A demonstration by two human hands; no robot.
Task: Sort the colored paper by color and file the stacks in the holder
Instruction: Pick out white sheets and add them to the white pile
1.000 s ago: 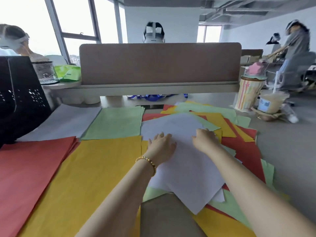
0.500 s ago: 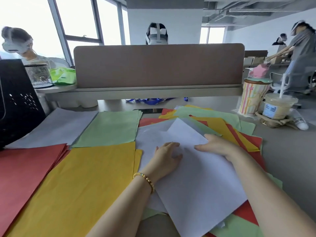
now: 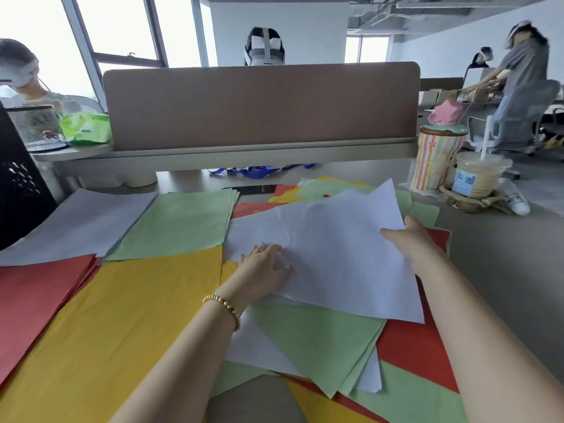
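Note:
White sheets (image 3: 335, 248) lie lifted on top of a mixed pile of green, red and yellow paper (image 3: 320, 340) at the centre right. My left hand (image 3: 264, 270) grips their left edge, fingertips tucked under the sheets. My right hand (image 3: 410, 239) pinches their right edge, thumb on top. Sorted stacks lie to the left: white (image 3: 76, 224), green (image 3: 180, 224), red (image 3: 33, 297) and yellow (image 3: 122, 325). The black perforated holder (image 3: 18, 190) stands at the far left edge.
A padded divider (image 3: 259, 105) closes off the back of the desk. A striped cup (image 3: 433, 160) and a lidded drink with a straw (image 3: 479, 175) stand at the right. A mesh pot (image 3: 33, 126) and green pack (image 3: 87, 128) sit on the left shelf. People work nearby.
Both hands have gathered the white sheets and raised them off the mixed pile, uncovering green sheets beneath. My right hand slid out to the sheets' right edge.

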